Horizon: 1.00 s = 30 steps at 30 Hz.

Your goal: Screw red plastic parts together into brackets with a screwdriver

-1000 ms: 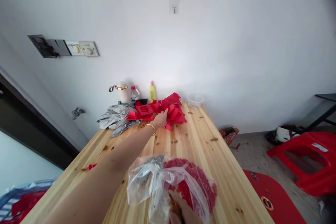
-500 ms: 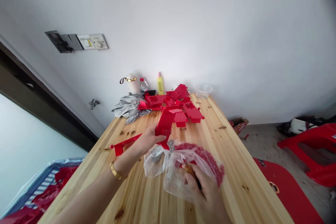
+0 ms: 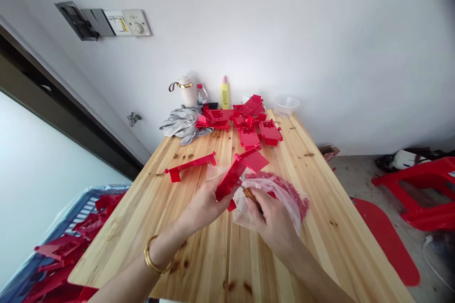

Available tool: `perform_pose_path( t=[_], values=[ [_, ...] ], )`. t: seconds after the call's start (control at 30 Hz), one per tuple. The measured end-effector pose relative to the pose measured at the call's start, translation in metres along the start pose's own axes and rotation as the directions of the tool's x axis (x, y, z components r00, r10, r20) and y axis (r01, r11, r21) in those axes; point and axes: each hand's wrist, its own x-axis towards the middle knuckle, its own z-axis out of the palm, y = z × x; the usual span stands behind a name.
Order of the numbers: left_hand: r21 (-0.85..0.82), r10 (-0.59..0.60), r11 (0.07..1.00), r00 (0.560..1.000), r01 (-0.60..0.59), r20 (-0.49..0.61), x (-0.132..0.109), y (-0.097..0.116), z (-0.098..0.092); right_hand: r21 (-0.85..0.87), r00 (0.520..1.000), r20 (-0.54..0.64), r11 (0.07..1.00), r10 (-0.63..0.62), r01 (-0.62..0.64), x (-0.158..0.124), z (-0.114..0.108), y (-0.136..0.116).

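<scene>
In my left hand (image 3: 208,203) is a red plastic bracket-like part (image 3: 232,177), tilted up above the table with its flat flap to the right. My right hand (image 3: 272,210) is closed around a screwdriver (image 3: 250,194) with an amber-brown handle. Its tip meets the face of the red part; whether a screw sits there is too small to tell. Under and behind my hands lies a clear plastic bag (image 3: 249,218) with many small red pieces (image 3: 293,189) in it. A second, long red part (image 3: 192,164) rests on the table to the left.
At the back of the wooden table (image 3: 142,227) is a pile of red parts (image 3: 249,118), beside a grey cloth (image 3: 183,123), a yellow bottle (image 3: 225,94) and a clear bowl (image 3: 286,106). A blue basket (image 3: 83,206) of red parts stands left; a red stool (image 3: 426,199) right.
My right hand has risen from the plastic bag, bringing the screwdriver up against the red part. My left hand has turned that part toward it. The view has shifted slightly downward.
</scene>
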Motion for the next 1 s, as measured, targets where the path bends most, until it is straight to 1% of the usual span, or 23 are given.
perform_pose_path(
  t=[0.1,0.3,0.37,0.47,0.5,0.53,0.57,0.6,0.63,0.67,0.7,0.73,0.77,0.8,0.83,0.87,0.9,0.93,0.97,1.0],
  values=[
    [0.053,0.000,0.999,0.999,0.003,-0.053,-0.004,-0.005,0.004,-0.080,0.999,-0.005,0.996,-0.034,0.034,0.000,-0.001,-0.003],
    [0.096,0.013,0.995,0.997,-0.007,-0.070,-0.010,-0.009,0.008,-0.273,0.997,0.017,0.959,-0.078,0.080,0.002,0.001,-0.009],
    [0.115,0.035,0.993,0.996,-0.025,-0.083,-0.013,-0.009,0.009,-0.385,0.993,0.003,0.916,-0.119,0.111,0.000,0.003,-0.010],
    [0.153,0.062,0.987,0.993,-0.047,-0.095,-0.017,-0.008,0.010,-0.561,0.978,-0.005,0.810,-0.209,0.171,-0.003,0.006,-0.012],
    [0.160,0.066,0.986,0.992,-0.049,-0.104,-0.018,-0.008,0.011,-0.588,0.974,0.004,0.787,-0.228,0.187,-0.003,0.006,-0.013],
    [0.167,0.066,0.985,0.991,-0.046,-0.115,-0.019,-0.007,0.011,-0.588,0.972,0.014,0.784,-0.234,0.198,-0.002,0.006,-0.014],
    [0.174,0.064,0.984,0.989,-0.041,-0.130,-0.020,-0.007,0.012,-0.556,0.974,0.023,0.807,-0.226,0.200,0.000,0.005,-0.015],
    [0.182,0.062,0.983,0.987,-0.035,-0.150,-0.021,-0.007,0.012,-0.485,0.979,0.037,0.853,-0.201,0.193,0.004,0.004,-0.017],
    [0.190,0.062,0.981,0.984,-0.029,-0.167,-0.023,-0.007,0.013,-0.367,0.985,0.062,0.915,-0.159,0.170,0.008,0.001,-0.019],
    [0.195,0.062,0.980,0.981,-0.026,-0.182,-0.026,-0.007,0.014,-0.199,0.990,0.106,0.973,-0.096,0.115,0.013,-0.001,-0.021],
    [0.197,0.064,0.980,0.979,-0.025,-0.196,-0.028,-0.008,0.015,0.005,0.983,0.184,1.000,-0.014,0.014,0.018,-0.003,-0.023],
    [0.198,0.067,0.980,0.976,-0.026,-0.205,-0.032,-0.009,0.015,0.212,0.952,0.299,0.967,0.070,-0.138,0.023,-0.005,-0.025],
    [0.200,0.071,0.979,0.974,-0.028,-0.213,-0.035,-0.011,0.016,0.375,0.889,0.437,0.870,0.139,-0.320,0.027,-0.006,-0.026],
    [0.205,0.077,0.978,0.974,-0.032,-0.215,-0.038,-0.013,0.015,0.473,0.803,0.568,0.729,0.177,-0.495,0.030,-0.005,-0.028],
    [0.219,0.083,0.975,0.976,-0.038,-0.202,-0.040,-0.014,0.012,0.516,0.722,0.664,0.580,0.193,-0.630,0.031,-0.003,-0.029],
    [0.247,0.094,0.968,0.979,-0.048,-0.178,-0.041,-0.015,0.007,0.536,0.666,0.720,0.454,0.195,-0.712,0.030,0.001,-0.029],
    [0.293,0.116,0.954,0.981,-0.067,-0.153,-0.039,-0.015,0.000,0.552,0.641,0.744,0.366,0.191,-0.749,0.027,0.005,-0.030],
    [0.362,0.149,0.928,0.979,-0.091,-0.138,-0.035,-0.014,-0.011,0.568,0.638,0.748,0.319,0.185,-0.759,0.022,0.011,-0.031],
    [0.451,0.192,0.886,0.972,-0.111,-0.137,-0.028,-0.013,-0.026,0.582,0.646,0.742,0.306,0.178,-0.753,0.016,0.017,-0.031],
    [0.552,0.239,0.825,0.961,-0.123,-0.143,-0.018,-0.010,-0.044,0.588,0.657,0.735,0.324,0.169,-0.741,0.008,0.022,-0.031]
  ],
)
